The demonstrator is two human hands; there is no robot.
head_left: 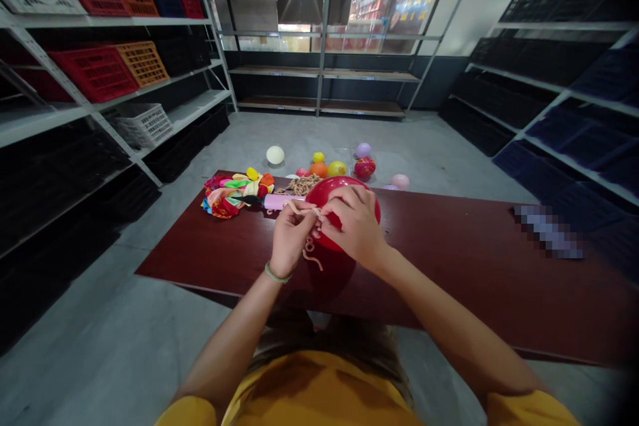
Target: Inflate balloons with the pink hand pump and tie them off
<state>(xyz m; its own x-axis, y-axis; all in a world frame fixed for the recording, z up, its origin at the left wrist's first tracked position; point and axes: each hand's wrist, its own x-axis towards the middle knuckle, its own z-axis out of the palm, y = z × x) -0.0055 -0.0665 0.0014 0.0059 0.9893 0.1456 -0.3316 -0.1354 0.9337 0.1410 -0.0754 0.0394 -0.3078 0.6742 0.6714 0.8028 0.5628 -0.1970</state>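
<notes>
Just above the table, my left hand (290,236) pinches a beige cord (313,259) between thumb and fingers. My right hand (360,226) is closed on the same cord, its fingertips meeting those of the left. An inflated red balloon (322,192) lies behind and under the right hand, which covers part of it. The balloon's neck is hidden by my fingers. A loose, curly end of the cord hangs below the hands. Left of the balloon lies a pink cylinder with a black tip, a hand pump (279,202).
On the dark red table (449,266) are a heap of uninflated balloons (224,196) and a pile of beige cord (302,184). Several inflated balloons (337,168) lie on the floor beyond. Shelves with crates (100,73) stand on both sides. A pixelated object (546,231) lies at right.
</notes>
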